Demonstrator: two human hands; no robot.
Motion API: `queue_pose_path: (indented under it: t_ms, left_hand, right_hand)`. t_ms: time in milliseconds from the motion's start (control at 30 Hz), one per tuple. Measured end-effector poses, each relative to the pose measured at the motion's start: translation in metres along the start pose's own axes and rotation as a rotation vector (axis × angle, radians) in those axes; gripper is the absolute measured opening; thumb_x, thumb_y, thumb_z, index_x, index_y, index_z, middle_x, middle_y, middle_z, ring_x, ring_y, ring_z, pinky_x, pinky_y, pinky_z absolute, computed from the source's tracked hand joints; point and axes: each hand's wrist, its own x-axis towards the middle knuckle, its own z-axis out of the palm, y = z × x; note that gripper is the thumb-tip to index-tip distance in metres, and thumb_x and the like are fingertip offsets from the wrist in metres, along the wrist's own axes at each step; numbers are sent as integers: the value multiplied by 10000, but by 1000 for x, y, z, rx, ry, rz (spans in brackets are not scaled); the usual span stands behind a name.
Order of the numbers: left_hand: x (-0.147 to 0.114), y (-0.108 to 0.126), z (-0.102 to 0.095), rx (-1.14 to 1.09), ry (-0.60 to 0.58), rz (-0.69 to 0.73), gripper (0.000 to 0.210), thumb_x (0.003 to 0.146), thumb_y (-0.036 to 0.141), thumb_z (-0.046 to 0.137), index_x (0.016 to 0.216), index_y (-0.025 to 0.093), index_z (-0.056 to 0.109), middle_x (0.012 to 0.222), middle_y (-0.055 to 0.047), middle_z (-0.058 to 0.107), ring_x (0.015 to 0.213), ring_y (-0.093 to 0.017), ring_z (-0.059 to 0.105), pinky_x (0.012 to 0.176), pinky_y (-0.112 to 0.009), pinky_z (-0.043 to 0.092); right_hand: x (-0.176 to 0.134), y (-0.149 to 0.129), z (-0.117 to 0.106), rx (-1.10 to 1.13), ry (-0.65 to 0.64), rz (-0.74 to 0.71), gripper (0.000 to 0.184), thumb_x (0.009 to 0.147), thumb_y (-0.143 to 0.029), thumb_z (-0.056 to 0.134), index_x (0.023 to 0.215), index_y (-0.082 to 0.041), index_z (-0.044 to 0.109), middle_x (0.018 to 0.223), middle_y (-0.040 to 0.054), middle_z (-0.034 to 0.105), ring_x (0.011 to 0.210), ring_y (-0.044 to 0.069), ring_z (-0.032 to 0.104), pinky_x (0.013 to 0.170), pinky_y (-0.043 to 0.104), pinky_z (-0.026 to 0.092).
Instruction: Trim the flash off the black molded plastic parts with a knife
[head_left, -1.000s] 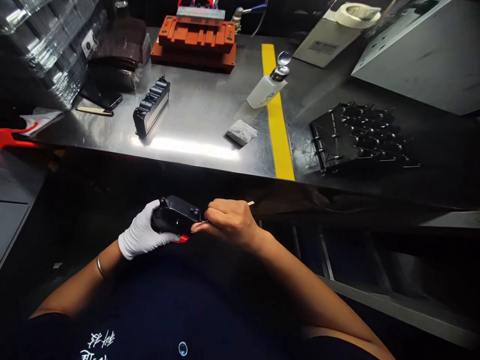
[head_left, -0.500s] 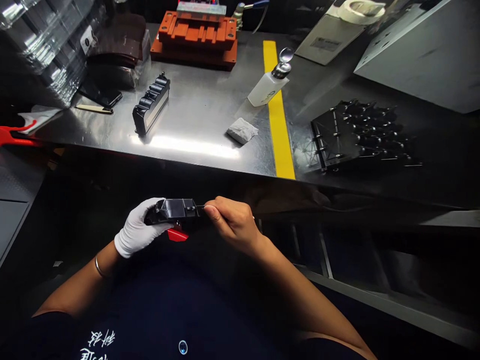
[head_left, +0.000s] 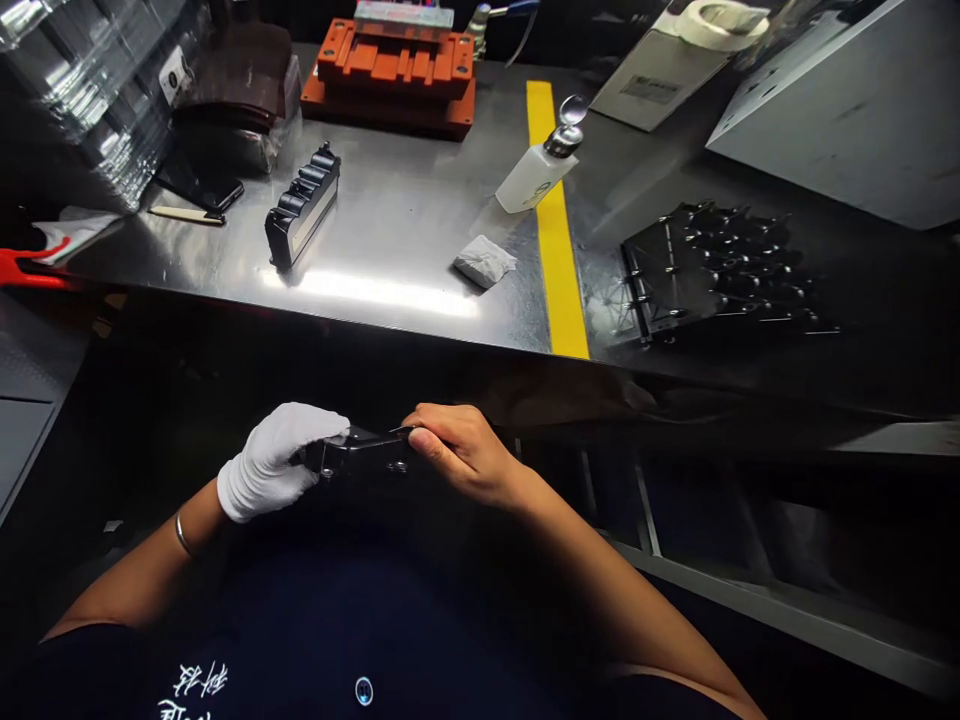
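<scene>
My left hand (head_left: 274, 462), in a white glove, is closed around the left end of a glossy black plastic part (head_left: 364, 443), held in front of my body below the bench edge. My bare right hand (head_left: 465, 450) is at the part's right end, thumb and forefinger pinched together. A thin dark blade-like piece (head_left: 406, 430) shows at those fingertips; its kind is not clear. Small round bits show along the part's lower side. On the bench beyond stands a similar black part with a scalloped top (head_left: 304, 208).
A metal bench (head_left: 390, 215) spans the front, with yellow tape (head_left: 568, 290), a crumpled white wipe (head_left: 485, 261) and a pump bottle (head_left: 536, 178). An orange-red fixture (head_left: 390, 90) sits behind. Several black parts (head_left: 739, 260) lie right; clear trays (head_left: 97, 100) are stacked left.
The black part has been turned in my left hand, so its broad face and the red piece beneath it no longer show. My right fingers have dipped slightly and stay at its right end.
</scene>
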Motion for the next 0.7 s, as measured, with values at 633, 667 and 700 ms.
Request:
queue_pose_path:
  t_ms: [633,667,700]
  left_hand:
    - [10,-6,-2,-603,-169,-636,629,632,489,769,1135,133,641,916,-64,679,823,-220,616,770,-349,510]
    - [11,-6,0,-598,-160,-638,638,629,504,765,1129,129,641,909,-64,673,815,-216,608,757,-341,505]
    - [11,-6,1,-594,-151,-637,647,627,518,760,1127,126,639,904,-64,667,812,-213,601,746,-333,500]
  right_hand:
    - [21,-16,-12,-309,-49,-368,596,887,-635,367,527,-168,452,531,-23,399,495,79,336,482,245,206]
    - [20,-15,-12,-319,-29,-369,597,891,-632,361,527,-168,451,529,-23,392,495,80,332,484,246,206]
    - [20,-14,-11,-324,-3,-370,594,892,-634,357,541,-167,467,533,-22,395,499,82,335,487,245,211]
